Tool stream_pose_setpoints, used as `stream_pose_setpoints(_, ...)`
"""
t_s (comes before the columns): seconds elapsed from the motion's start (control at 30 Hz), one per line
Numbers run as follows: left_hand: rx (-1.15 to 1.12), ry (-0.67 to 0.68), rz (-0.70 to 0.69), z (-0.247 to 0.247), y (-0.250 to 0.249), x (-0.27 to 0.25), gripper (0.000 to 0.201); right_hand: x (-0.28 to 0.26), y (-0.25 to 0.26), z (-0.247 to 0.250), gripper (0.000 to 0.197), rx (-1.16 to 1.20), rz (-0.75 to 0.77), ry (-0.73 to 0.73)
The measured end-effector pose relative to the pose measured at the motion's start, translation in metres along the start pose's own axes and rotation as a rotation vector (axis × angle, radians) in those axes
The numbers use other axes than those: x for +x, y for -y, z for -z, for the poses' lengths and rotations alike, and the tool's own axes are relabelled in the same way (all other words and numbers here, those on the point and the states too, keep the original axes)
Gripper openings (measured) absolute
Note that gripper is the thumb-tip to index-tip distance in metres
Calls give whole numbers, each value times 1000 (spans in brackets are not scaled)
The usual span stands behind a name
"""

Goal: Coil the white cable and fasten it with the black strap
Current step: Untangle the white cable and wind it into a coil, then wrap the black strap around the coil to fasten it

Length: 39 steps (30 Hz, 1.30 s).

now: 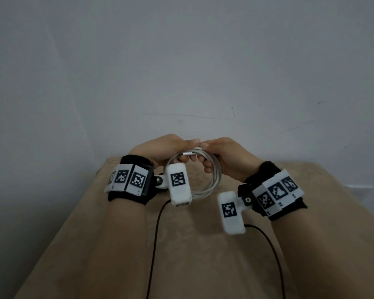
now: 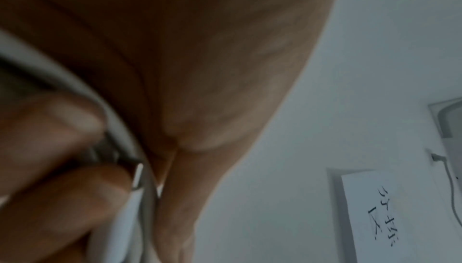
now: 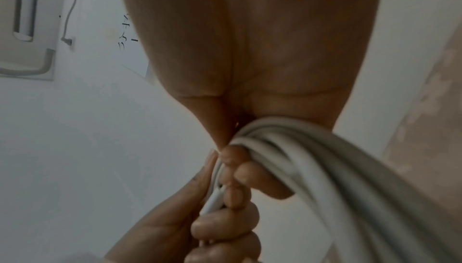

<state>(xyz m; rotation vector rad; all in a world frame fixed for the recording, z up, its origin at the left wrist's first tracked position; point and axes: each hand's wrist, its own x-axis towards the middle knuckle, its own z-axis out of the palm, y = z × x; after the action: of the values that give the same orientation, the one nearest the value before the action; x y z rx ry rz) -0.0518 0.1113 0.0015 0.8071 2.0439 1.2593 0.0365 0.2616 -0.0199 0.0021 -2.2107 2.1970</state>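
Cable coil [image 1: 205,169] between left hand [image 1: 160,151] and right hand [image 1: 229,157], above table [image 1: 192,255], wall [image 1: 181,61] behind.

Both forearms are bare, with no sleeves. The left wrist carries a black fabric band [image 1: 131,180] faced with white tiles printed in black square-code markers. A white boxy camera housing [image 1: 178,184], bearing its own marker, hangs from a bracket with a silver screw. The right wrist wears a matching band [image 1: 274,192] and housing [image 1: 231,212], fixed by a cross-head screw. Thin black leads [image 1: 154,238] appear to run from each housing.
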Motion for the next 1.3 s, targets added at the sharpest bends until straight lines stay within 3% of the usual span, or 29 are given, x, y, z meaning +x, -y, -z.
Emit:
stream_pose_setpoints(0.2, -36, -37, -1, 6, -1, -3, 39, 4, -4, -5, 29, 82, 41, -50)
stream_pose_setpoints(0.4, -47, -95, -24, 24, -4, -21, 34, 4, -4, -18, 31, 248, 68, 31)
stream_pose_setpoints(0.63, -322, -230, 13, 70, 14, -54, 38, 12, -24, -32, 34, 187, -66, -31)
stream_pose_setpoints(0.8, -263, -261, 18, 60, 21, -45, 37, 10, -36, -51, 32, 74, -227, 91)
stream_pose_setpoints(1.03, -217, -240, 35, 64, 25, -37, 39, 13, -43, -51, 25, 63, -268, 129)
stream_pose_setpoints(1.13, -214, -236, 29, 62, 25, -36, 39, 16, -43, -48, 22, 111, -223, 25)
stream_pose_setpoints(1.3, -225, -218, -2, 49, 19, -31, 36, 16, -33, -31, 17, -72, -22, -341)
